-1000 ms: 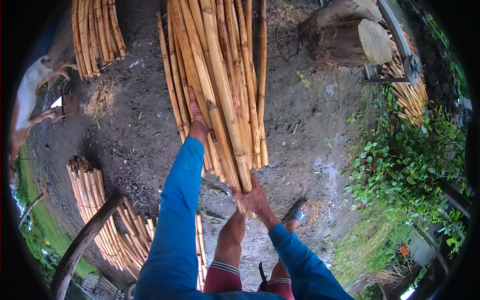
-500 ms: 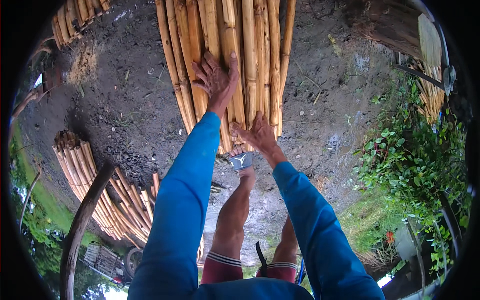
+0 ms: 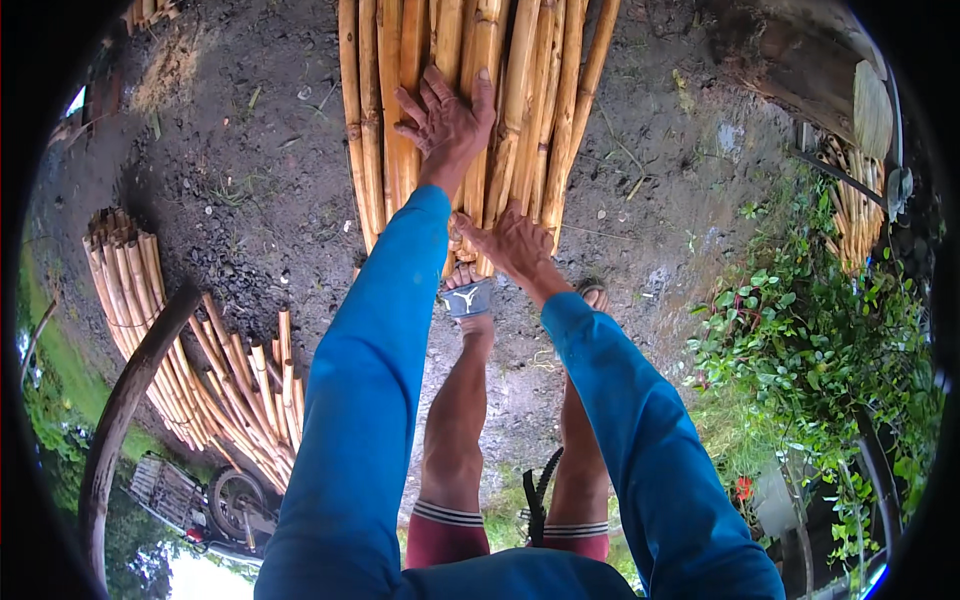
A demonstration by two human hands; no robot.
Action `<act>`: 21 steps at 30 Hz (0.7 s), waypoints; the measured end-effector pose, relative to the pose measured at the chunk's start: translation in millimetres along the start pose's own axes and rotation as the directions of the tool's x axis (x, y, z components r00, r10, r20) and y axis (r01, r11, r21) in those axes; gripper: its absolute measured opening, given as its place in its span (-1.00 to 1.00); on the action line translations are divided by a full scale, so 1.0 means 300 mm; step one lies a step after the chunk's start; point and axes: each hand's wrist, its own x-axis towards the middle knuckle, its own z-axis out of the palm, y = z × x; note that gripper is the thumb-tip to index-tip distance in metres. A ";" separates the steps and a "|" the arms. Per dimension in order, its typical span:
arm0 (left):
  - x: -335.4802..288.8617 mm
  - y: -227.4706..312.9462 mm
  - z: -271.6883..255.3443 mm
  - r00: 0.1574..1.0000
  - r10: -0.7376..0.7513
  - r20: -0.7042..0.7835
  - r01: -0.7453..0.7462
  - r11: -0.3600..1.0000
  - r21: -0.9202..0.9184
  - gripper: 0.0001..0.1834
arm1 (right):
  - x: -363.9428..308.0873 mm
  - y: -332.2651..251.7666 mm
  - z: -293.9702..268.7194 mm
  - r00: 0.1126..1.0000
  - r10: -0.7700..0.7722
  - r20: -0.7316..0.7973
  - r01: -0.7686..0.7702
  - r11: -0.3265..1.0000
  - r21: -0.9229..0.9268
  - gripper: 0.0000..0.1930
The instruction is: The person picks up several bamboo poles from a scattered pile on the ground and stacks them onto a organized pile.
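A row of yellow-brown bamboo poles (image 3: 520,110) lies side by side on the ground, running away from me toward the top edge. My left hand (image 3: 445,120) rests flat on the poles with its fingers spread and the thumb stuck out; nothing is in its grip. Closer to me, my right hand (image 3: 512,252) touches the near ends of the poles. Its thumb stretches left across them, and the fingers lie apart over the ends. Just below those ends is my left foot in a grey slide sandal (image 3: 467,298).
More bamboo bundles (image 3: 150,320) lean at the left, behind a dark curved post (image 3: 130,410). A vehicle wheel (image 3: 238,503) shows at lower left. Leafy vines (image 3: 810,340) grow at the right, and a thick log (image 3: 790,70) lies at upper right. The ground (image 3: 250,190) is dark and muddy.
The view has shifted, and the poles sit a little higher and farther right in it. Both hands stay on the poles. My right foot has come into sight beside the right forearm.
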 end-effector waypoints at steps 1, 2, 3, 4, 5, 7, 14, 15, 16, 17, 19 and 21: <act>-0.005 -0.008 0.005 1.000 -0.003 -0.021 0.004 1.000 0.003 0.16 | -0.012 -0.004 0.011 1.000 -0.003 -0.003 0.003 1.000 0.014 0.11; -0.015 -0.018 0.010 0.999 -0.007 -0.043 0.008 1.000 0.007 0.16 | -0.021 -0.001 0.022 1.000 -0.010 0.002 0.010 1.000 0.012 0.11; -0.035 -0.026 0.023 0.999 -0.011 -0.051 0.011 1.000 0.008 0.16 | -0.018 0.008 0.033 1.000 -0.029 -0.009 0.029 0.999 -0.038 0.10; -0.062 -0.035 0.036 0.998 -0.021 -0.053 0.022 1.000 0.015 0.16 | -0.016 0.017 0.041 0.999 -0.050 -0.020 0.048 0.995 -0.086 0.10; -0.079 -0.042 0.042 0.998 -0.031 -0.056 0.032 0.999 0.022 0.16 | -0.011 0.028 0.041 0.997 -0.070 0.034 0.074 0.988 -0.138 0.11; -0.092 -0.043 0.020 0.998 -0.035 -0.045 0.036 0.999 0.025 0.15 | -0.012 0.029 0.040 0.994 -0.106 0.040 0.110 0.984 -0.139 0.11; -0.420 -0.206 -0.094 0.971 0.138 -0.194 -0.188 0.945 -0.267 -0.21 | -0.027 0.102 -0.059 0.988 -0.102 0.116 0.112 0.990 -0.090 0.14; -0.520 -0.305 -0.093 0.963 0.004 -0.269 -0.095 0.941 -0.326 -0.22 | -0.039 0.082 -0.064 0.985 -0.123 0.121 0.134 0.987 -0.086 0.14; -0.620 -0.313 -0.061 0.925 -0.317 -0.209 0.161 0.826 -0.540 -0.22 | -0.037 0.111 -0.076 0.992 -0.108 0.058 0.113 0.990 -0.082 0.14; -0.699 -0.418 -0.046 0.826 -0.559 -0.070 0.358 0.618 -0.700 -0.19 | -0.050 0.085 -0.072 0.992 -0.126 0.008 0.126 0.990 -0.060 0.14; -0.816 -0.575 0.016 0.532 -0.799 0.280 0.553 0.078 -0.829 -0.14 | -0.062 0.052 -0.073 0.990 -0.131 -0.045 0.131 0.991 0.007 0.14; -0.841 -0.535 0.133 0.382 -0.786 0.486 0.567 -0.216 -0.795 -0.12 | -0.011 0.101 -0.082 0.987 -0.121 -0.108 0.123 0.992 0.005 0.15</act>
